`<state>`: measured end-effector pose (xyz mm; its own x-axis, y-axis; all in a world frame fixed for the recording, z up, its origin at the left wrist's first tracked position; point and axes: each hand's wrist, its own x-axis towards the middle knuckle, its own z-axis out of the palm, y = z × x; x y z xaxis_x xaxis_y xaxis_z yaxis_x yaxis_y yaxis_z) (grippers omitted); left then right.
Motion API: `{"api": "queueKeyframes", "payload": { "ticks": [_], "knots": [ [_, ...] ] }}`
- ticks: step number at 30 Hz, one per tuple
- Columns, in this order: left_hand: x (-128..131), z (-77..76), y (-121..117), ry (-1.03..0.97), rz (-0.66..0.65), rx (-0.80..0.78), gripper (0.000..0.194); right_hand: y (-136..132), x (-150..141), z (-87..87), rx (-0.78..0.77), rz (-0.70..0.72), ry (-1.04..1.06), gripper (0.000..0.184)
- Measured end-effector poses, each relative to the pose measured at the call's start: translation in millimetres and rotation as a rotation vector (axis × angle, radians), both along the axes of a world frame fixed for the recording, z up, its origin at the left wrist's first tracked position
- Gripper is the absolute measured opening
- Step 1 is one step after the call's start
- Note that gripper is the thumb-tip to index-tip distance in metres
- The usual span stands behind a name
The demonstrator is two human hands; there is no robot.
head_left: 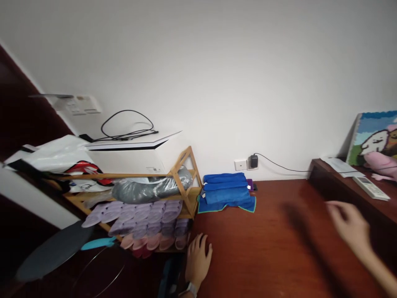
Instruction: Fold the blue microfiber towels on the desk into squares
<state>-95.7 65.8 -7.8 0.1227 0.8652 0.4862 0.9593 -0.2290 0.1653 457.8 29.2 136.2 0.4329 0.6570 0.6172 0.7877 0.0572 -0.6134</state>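
My left hand (198,258) lies on the left edge of the reddish-brown wooden tabletop (248,248), fingers stretched out and holding nothing. A watch (191,288) is on that wrist. Over the right part of the tabletop, my right hand (350,227) is raised and slightly blurred, its fingers loosely bent with a gap between them. I see nothing in it, and its dark shadow falls on the wood. Folded blue cloths (228,192) lie in a stack at the back of the tabletop by the wall, apart from both hands.
Left stands a wooden rack (186,178) with several purple and pink slippers (149,211), a white box (133,159) and a black cable (130,135). A fan blade (58,250) is lower left. On the right ledge are a remote-like device (370,188), pink plush toy (381,163) and picture (375,136).
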Motion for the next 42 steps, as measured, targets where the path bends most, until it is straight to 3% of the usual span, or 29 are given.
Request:
{"api": "queueKeyframes", "payload": {
  "ticks": [3, 4, 7, 10, 13, 17, 25, 30, 33, 36, 39, 42],
  "knots": [
    [2, 2.6, -4, -0.016, 0.010, -0.028, 0.036, 54, -101, -31.8, -0.284, 0.551, -0.083, 0.029],
    [2, 2.9, -4, -0.022, 0.014, -0.038, 0.036, 75, -135, -38.8, -0.378, 0.636, -0.122, 0.028],
    [3, 2.3, -6, -0.037, 0.027, -0.067, 0.036, 135, -216, -46.6, -0.572, 0.680, -0.303, 0.030],
    [3, 0.8, -8, -0.044, 0.037, -0.091, 0.038, 182, -258, -44.7, -0.647, 0.634, -0.461, 0.030],
    [3, -0.6, -9, -0.053, 0.040, -0.108, 0.039, 210, -278, -45.7, -0.667, 0.588, -0.545, 0.028],
    [4, -1.2, -11, -0.063, 0.054, -0.118, 0.041, 225, -295, -52.5, -0.690, 0.510, -0.643, 0.025],
    [7, 3.3, -13, -0.054, 0.060, -0.120, 0.040, 222, -298, -60.2, -0.664, 0.502, -0.724, 0.028],
    [7, 1.1, -13, -0.059, 0.065, -0.118, 0.042, 217, -299, -53.9, -0.633, 0.480, -0.663, 0.024],
    [8, 0.9, -13, -0.068, 0.072, -0.114, 0.043, 217, -299, -36.1, -0.588, 0.444, -0.573, 0.015],
    [8, 3.2, -13, -0.064, 0.076, -0.112, 0.043, 222, -297, 2.5, -0.514, 0.377, -0.464, 0.025],
    [8, 5.0, -13, -0.058, 0.073, -0.103, 0.041, 219, -292, 64.3, -0.357, 0.368, -0.309, 0.031],
    [7, 4.1, -12, -0.057, 0.068, -0.078, 0.041, 191, -286, 138.5, -0.066, 0.507, -0.068, 0.027]
  ]
}}
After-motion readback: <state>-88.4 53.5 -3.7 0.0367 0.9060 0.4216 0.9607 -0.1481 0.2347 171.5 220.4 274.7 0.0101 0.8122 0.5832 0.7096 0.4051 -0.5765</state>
